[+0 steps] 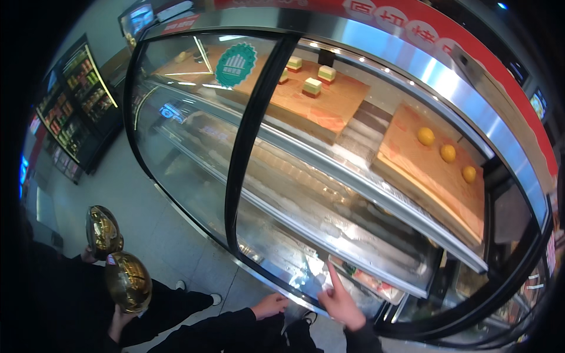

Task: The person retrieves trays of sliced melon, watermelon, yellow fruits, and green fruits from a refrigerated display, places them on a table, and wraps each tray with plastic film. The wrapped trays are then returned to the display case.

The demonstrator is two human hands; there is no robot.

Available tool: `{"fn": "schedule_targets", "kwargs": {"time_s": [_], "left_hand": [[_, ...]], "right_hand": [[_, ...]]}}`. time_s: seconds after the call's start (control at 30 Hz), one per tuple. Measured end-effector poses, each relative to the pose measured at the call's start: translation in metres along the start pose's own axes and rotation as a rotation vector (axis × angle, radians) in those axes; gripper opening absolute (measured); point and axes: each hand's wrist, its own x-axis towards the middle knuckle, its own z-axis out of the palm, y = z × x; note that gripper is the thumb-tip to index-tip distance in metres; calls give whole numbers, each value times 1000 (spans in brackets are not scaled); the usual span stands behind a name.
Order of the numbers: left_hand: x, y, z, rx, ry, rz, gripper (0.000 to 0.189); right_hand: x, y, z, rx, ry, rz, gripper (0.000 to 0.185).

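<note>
My right hand [342,305] points its index finger towards the lower part of a refrigerated glass display case [247,145]. Its other fingers are curled, and it holds nothing. By the case's lower metal edge is my left hand [270,306], its fingers curled in with nothing visible in them; whether it touches the edge is unclear. Beyond my right fingertip, packaged food [375,282] lies at the bottom of the case. On the top shelf, layered green and white cake cubes [312,88] stand on a wooden board [318,112]. Three round yellow items [448,153] rest on another board [410,163].
At the left, a person in dark clothes holds two shiny gold rounded objects [129,282]. A drinks fridge [77,103] stands farther back on the grey floor [176,234]. A black frame post [247,145] divides the case front, and a green sticker [236,65] marks its left pane.
</note>
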Motion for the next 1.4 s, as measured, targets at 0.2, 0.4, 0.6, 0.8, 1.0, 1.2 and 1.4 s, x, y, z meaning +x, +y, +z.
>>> {"fn": "schedule_targets", "kwargs": {"time_s": [0.2, 0.4, 0.6, 0.8, 1.0, 1.2, 1.4], "left_hand": [[-47, -21, 6, 5, -16, 125, 39], [-75, -63, 33, 134, -57, 174, 34], [-118, -107, 119, 438, -197, 45, 32], [-145, -141, 293, 681, -458, 17, 31], [-181, -174, 475, 1088, -858, 200, 47], [-166, -172, 613, 1287, -997, 175, 48], [-128, -153, 753, 1455, -1014, 343, 45]], "right_hand": [[61, -160, 19, -418, 236, -148, 87], [-176, -109, 39, 214, -138, -151, 44], [-477, -117, 15, 479, 100, -700, 41], [-674, -88, 48, 489, 381, -1233, 34], [-818, -16, 62, 321, 579, -1339, 32], [-887, 62, 9, 290, 745, -1453, 34], [-961, 120, -94, 303, 771, -1373, 39]]}}
